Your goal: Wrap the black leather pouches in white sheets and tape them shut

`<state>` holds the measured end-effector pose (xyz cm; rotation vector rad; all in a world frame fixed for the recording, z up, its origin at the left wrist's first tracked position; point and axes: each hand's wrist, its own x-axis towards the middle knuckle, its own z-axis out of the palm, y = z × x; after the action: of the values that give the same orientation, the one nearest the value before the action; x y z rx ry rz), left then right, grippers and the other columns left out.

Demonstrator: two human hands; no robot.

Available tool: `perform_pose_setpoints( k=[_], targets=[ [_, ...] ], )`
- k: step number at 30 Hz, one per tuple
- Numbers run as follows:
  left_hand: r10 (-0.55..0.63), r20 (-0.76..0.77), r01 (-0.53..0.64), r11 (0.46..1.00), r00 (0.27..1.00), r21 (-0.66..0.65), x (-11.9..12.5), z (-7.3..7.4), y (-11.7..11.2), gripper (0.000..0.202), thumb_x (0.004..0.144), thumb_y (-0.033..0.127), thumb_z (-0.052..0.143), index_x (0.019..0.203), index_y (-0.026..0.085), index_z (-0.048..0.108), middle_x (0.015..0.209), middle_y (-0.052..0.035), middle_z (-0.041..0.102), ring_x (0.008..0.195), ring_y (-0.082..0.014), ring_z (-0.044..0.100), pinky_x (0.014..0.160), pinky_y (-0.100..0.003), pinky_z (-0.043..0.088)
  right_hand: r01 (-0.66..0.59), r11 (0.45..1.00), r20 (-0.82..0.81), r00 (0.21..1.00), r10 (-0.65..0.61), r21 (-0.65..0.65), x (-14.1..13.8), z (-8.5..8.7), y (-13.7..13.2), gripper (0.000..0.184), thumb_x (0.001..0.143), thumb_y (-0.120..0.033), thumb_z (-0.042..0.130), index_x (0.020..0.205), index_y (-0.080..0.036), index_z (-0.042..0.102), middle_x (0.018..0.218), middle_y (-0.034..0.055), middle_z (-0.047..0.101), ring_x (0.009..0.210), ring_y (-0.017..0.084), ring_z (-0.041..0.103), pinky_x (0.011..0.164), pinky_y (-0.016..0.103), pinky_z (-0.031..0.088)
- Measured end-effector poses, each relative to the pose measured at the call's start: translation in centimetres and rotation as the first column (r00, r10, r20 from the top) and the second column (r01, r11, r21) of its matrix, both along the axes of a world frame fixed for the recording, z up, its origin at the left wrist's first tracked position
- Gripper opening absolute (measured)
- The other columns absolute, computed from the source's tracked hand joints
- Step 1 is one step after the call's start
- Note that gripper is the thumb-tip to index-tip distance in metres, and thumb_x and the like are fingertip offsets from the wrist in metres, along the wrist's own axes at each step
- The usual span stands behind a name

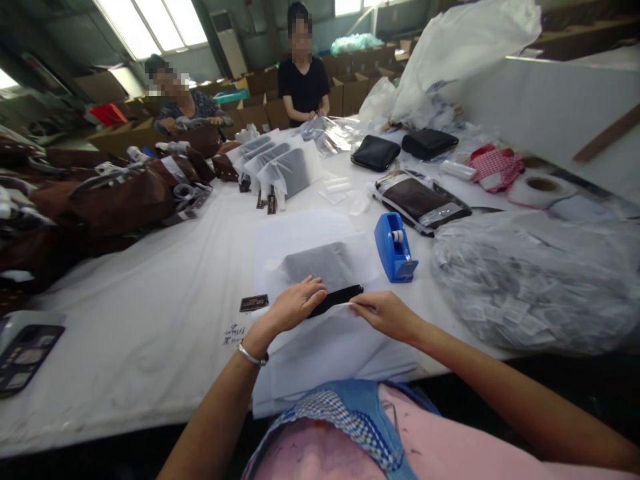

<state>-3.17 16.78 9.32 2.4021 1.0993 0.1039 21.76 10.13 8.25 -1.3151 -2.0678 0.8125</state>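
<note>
A flat black pouch (336, 299) lies on white tissue paper (300, 350) in front of me, its upper part covered by a thin sheet (320, 261) of the same paper. My left hand (296, 305) rests on the pouch's left side with fingers stretched out. At the right end, my right hand (383, 312) pinches the near edge of the tissue paper between thumb and fingers. A black hang tag (253, 303) with lettering sits on the table left of the pouch. Beyond my right hand stands a blue tape dispenser (395, 248).
Paper-wrapped pouches (287, 167) lean in a row farther back. Brown bags (115, 200) crowd the left, a phone (30, 357) the near left. A clear bag of small packets (540, 287) fills the right. Dark pouches (375, 153) lie behind. Two people work across the table.
</note>
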Motion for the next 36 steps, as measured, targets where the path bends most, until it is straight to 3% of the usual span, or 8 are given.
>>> perform_pose_setpoints(
  k=[5,9,12,16,20,27,31,36],
  targets=[
    [-0.089,-0.034,0.085,0.992,0.995,-0.09,-0.5,2.5,1.9,0.051,0.092,0.059,0.042,0.127,0.024,0.057,0.132,-0.003,0.061,0.128,-0.0251,0.052,0.102,-0.037,0.046,-0.004,1.0,0.185,0.983,-0.002,0.028,-0.4,2.1,4.8,0.021,0.094,-0.029,0.054,0.091,-0.024,0.074,0.078,0.0001,0.072,0.07,0.017,0.065,0.062,0.024,0.043],
    [0.008,-0.152,-0.01,1.0,0.988,-0.015,0.1,2.3,2.5,0.033,0.089,0.041,0.055,0.113,0.02,0.063,0.106,-0.0075,0.072,0.099,-0.0261,0.068,0.083,-0.032,0.051,-0.002,1.0,0.383,0.924,0.012,-0.027,-0.6,3.5,7.0,0.023,0.093,-0.042,0.057,0.101,-0.026,0.072,0.087,0.002,0.074,0.082,0.021,0.068,0.067,0.027,0.045],
    [0.074,-0.184,-0.068,0.997,0.98,0.042,0.5,1.6,2.6,0.021,0.094,0.032,0.047,0.097,0.02,0.064,0.086,-0.0063,0.073,0.084,-0.0242,0.07,0.072,-0.03,0.05,-0.054,0.998,0.492,0.869,0.059,-0.025,-0.6,4.2,7.6,0.054,0.082,-0.063,0.064,0.119,-0.024,0.062,0.093,0.0063,0.073,0.088,0.029,0.068,0.071,0.033,0.048],
    [0.04,-0.075,-0.035,0.997,0.996,0.063,0.2,0.5,2.1,0.017,0.096,0.028,0.044,0.096,0.021,0.059,0.118,-0.008,0.069,0.093,-0.0211,0.07,0.077,-0.028,0.052,-0.174,0.983,0.547,0.818,0.179,-0.06,0.0,3.6,7.6,0.037,0.08,-0.038,0.076,0.108,-0.02,0.06,0.096,0.0074,0.071,0.091,0.028,0.067,0.074,0.033,0.05],
    [-0.015,-0.028,0.018,0.993,0.999,0.113,-0.4,-0.6,1.1,0.012,0.095,0.021,0.044,0.093,0.02,0.056,0.154,-0.0075,0.036,0.095,-0.0192,0.07,0.079,-0.031,0.056,-0.295,0.955,0.342,0.899,0.273,0.015,1.3,1.5,7.2,0.012,0.086,-0.015,0.066,0.092,-0.021,0.057,0.121,0.0062,0.063,0.117,0.022,0.056,0.098,0.032,0.045],
    [-0.043,0.02,0.037,0.968,0.999,0.247,-0.7,-2.2,0.2,0.025,0.088,0.006,0.048,0.108,0.017,0.055,0.125,-0.0106,0.065,0.122,-0.0235,0.058,0.101,-0.039,0.05,-0.309,0.949,0.235,0.928,0.288,0.058,2.5,-0.7,7.5,0.013,0.086,-0.01,0.057,0.092,-0.02,0.053,0.14,0.0086,0.051,0.135,0.023,0.04,0.11,0.039,0.037],
    [-0.051,0.026,0.042,0.958,0.998,0.283,-0.8,-2.7,0.2,0.039,0.08,-0.001,0.049,0.117,0.014,0.053,0.122,-0.0124,0.065,0.119,-0.0236,0.059,0.099,-0.038,0.052,-0.403,0.913,0.284,0.884,0.371,0.062,2.4,0.1,7.9,0.023,0.078,-0.008,0.059,0.097,-0.019,0.056,0.143,0.0085,0.047,0.136,0.023,0.038,0.112,0.039,0.035],
    [-0.056,0.003,0.052,0.941,0.998,0.335,-0.6,-3.0,-0.1,0.033,0.086,0.003,0.046,0.117,0.012,0.052,0.119,-0.0134,0.067,0.12,-0.0252,0.059,0.096,-0.039,0.054,-0.333,0.933,0.483,0.845,0.232,0.135,0.6,1.9,6.7,0.056,0.082,-0.023,0.067,0.134,-0.019,0.047,0.14,0.0112,0.05,0.132,0.031,0.04,0.114,0.054,0.026]
  ],
)
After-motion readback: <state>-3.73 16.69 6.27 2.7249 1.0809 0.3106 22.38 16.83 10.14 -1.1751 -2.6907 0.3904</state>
